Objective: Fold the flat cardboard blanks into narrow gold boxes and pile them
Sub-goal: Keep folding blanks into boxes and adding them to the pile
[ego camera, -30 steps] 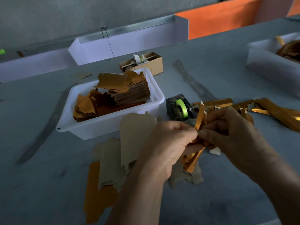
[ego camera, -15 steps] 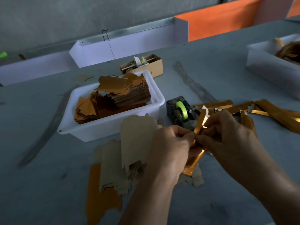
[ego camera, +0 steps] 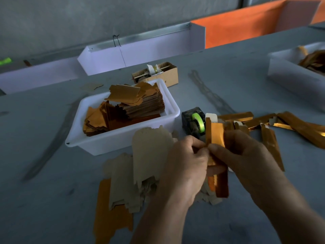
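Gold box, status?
Both hands pinch gold box, half folded, upright. Finished boxes lie right. Nothing in the way.

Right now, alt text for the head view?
Both hands, left hand and right hand, pinch a half-folded gold box above loose flat blanks. Behind sit a white tub of blanks, a tape dispenser and finished boxes.
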The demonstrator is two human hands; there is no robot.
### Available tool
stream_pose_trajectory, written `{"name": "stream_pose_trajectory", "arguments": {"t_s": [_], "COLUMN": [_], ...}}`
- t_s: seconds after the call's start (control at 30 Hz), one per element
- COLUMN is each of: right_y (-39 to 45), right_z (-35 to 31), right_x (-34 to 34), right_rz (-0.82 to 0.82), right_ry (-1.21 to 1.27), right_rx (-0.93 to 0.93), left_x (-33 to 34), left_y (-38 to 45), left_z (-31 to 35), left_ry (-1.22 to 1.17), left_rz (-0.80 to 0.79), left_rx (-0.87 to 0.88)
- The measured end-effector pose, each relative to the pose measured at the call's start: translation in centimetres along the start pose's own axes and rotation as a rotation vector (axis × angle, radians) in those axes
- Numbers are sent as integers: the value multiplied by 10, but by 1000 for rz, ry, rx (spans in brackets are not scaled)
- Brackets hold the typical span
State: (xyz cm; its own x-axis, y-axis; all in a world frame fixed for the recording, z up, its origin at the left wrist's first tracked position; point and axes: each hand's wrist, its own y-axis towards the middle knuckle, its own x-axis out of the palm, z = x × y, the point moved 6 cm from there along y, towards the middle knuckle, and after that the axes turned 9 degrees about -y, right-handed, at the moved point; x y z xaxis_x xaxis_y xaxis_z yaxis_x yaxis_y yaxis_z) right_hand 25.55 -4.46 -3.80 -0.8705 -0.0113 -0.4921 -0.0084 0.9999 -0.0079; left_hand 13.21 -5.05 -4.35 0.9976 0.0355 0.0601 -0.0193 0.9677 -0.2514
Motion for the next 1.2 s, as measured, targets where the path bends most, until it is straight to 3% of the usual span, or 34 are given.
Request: {"name": "stream_pose_trajectory", "arguments": {"t_s": [0.1, 0.2, 0.27, 0.37, 0.47, 0.53, 0.6, 0.8, 0.93, 1.07, 1.2], "right_y": [1, 6, 15, 37, 54, 54, 46, 10, -5, -9, -10], "right_z": [10, 21, 29, 49, 75, 78, 67, 12, -5, -5, -8], "right_x": [1, -6, -20, -42, -53, -53, -51, -32, -10, 8, 14], "right_rz": [11, 97, 204, 324, 282, 305, 385, 451, 305, 203, 182], "right_ry": [183, 129, -33, -386, -636, -669, -669, -478, -356, -298, -221], "right_rx": [33, 37, 12, 18, 178, 217, 130, -211, -267, -245, -203], "left_x": [3, 4, -8, -52, -107, -127, -129, -134, -137, -129, -127], "left_y": [-2, -6, -6, -14, -16, -14, -11, -3, -4, -6, -13], "left_z": [-3, 3, 21, 51, 45, 30, 18, 11, 17, 27, 45], "left_ry": [43, 260, 436, 866, 1057, 983, 801, 463, 487, 566, 600], "left_rz": [-48, -67, 75, 437, 556, 494, 412, 444, 527, 494, 568], "left_rx": [-19, 37, 199, 355, 108, -88, -167, -148, -29, 81, 242]}}
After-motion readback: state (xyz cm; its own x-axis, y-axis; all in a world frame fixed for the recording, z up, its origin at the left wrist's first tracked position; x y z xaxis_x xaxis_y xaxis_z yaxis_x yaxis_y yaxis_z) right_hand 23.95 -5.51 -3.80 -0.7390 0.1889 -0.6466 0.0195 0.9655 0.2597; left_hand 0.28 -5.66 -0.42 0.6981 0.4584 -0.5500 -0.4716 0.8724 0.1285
